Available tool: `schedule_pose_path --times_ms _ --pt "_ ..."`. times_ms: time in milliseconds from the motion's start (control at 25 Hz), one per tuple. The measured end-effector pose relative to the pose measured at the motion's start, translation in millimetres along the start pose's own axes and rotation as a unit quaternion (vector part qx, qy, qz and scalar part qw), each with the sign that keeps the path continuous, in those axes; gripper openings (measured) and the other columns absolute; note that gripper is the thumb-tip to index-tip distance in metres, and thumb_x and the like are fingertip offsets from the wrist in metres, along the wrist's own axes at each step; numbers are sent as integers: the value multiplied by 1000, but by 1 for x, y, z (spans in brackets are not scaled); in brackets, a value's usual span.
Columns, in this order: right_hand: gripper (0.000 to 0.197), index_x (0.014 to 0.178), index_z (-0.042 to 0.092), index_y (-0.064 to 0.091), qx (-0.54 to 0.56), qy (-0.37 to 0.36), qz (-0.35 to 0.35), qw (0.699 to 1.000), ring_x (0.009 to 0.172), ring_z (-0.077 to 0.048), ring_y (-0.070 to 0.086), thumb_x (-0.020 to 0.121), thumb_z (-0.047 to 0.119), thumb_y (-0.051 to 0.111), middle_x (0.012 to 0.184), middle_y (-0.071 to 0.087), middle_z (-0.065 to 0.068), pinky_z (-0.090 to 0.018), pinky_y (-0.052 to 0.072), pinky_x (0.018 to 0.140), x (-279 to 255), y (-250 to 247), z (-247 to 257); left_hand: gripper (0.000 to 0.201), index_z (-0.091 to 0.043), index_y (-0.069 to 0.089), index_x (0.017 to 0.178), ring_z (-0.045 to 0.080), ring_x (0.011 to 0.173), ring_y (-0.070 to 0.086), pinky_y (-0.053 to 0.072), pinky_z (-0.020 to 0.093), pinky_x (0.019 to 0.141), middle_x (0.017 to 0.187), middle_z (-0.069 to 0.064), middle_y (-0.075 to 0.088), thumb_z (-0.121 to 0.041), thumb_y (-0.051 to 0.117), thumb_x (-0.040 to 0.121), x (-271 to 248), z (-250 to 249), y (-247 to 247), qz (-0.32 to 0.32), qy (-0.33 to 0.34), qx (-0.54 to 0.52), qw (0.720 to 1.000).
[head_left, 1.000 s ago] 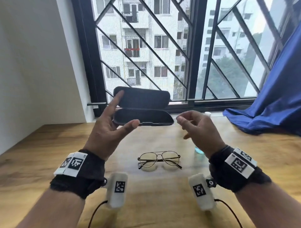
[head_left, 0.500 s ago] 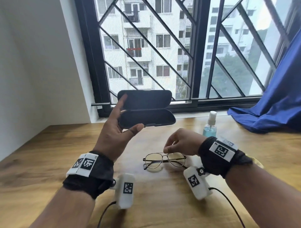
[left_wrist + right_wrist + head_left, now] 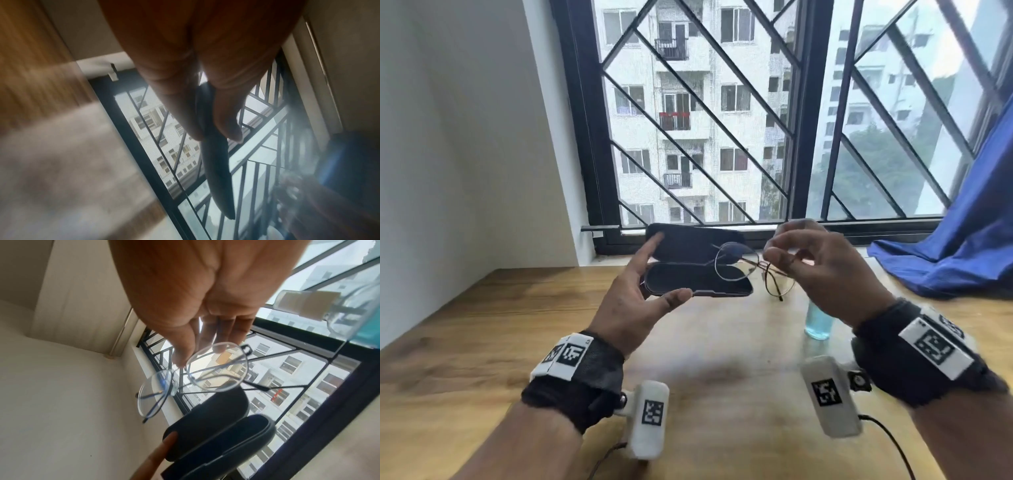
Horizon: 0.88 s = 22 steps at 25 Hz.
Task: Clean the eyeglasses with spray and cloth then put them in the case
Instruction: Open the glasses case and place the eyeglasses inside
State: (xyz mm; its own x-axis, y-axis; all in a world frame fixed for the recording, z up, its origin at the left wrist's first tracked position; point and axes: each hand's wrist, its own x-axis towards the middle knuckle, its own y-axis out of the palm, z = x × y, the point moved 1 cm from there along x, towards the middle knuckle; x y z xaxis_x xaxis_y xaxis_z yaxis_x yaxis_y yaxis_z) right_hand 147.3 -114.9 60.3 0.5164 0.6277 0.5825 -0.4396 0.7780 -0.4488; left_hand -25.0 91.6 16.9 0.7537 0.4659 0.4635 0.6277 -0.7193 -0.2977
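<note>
In the head view my left hand (image 3: 669,267) holds the black eyeglass case (image 3: 698,284) open above the table, index finger on the lid and thumb under the front edge. My right hand (image 3: 774,248) pinches the thin metal eyeglasses (image 3: 736,263) by one lens rim and holds them in the air at the case's right end, one lens in front of the open lid. In the right wrist view the eyeglasses (image 3: 216,369) hang from my fingertips just above the open case (image 3: 218,426). In the left wrist view the case (image 3: 216,159) shows edge-on between my fingers.
A spray bottle with blue liquid (image 3: 818,322) stands on the wooden table (image 3: 722,359), half hidden behind my right hand. Blue fabric (image 3: 962,250) lies heaped at the right by the barred window (image 3: 705,137). A white wall closes the left side.
My right hand dropped to the eyeglasses on the table, pinched them and lifted them up to the case. My left hand kept the case open in the air.
</note>
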Motion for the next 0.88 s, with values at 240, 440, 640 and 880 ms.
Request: schedule_pose_path --times_ms 240,440,640,880 --pt "15 79 39 72 -106 -28 -60 992 117 -21 49 88 28 76 108 52 15 -44 41 105 -5 14 -3 94 -32 33 153 16 121 66 54 34 100 130 1 70 -9 82 77 -10 -9 34 82 18 -76 994" --pt "17 72 48 69 -151 -16 -43 987 138 -15 31 85 39 75 142 44 18 -57 29 112 -9 18 4 95 -32 33 153 15 113 70 56 30 96 120 3 74 -9 83 76 -12 -11 36 63 32 -77 995" --pt "10 69 53 70 -146 10 -17 989 143 -13 25 79 50 69 150 39 22 -63 23 115 -9 21 0 96 -35 34 153 17 109 71 57 33 95 114 6 74 -13 85 75 -14 -14 38 57 41 -87 994" --pt "10 86 50 76 -101 -7 -50 994 140 -13 34 84 41 79 148 44 17 -47 35 113 -10 19 4 94 -34 36 153 19 112 70 55 35 99 120 6 73 -16 84 74 -15 -12 43 34 25 -139 989"
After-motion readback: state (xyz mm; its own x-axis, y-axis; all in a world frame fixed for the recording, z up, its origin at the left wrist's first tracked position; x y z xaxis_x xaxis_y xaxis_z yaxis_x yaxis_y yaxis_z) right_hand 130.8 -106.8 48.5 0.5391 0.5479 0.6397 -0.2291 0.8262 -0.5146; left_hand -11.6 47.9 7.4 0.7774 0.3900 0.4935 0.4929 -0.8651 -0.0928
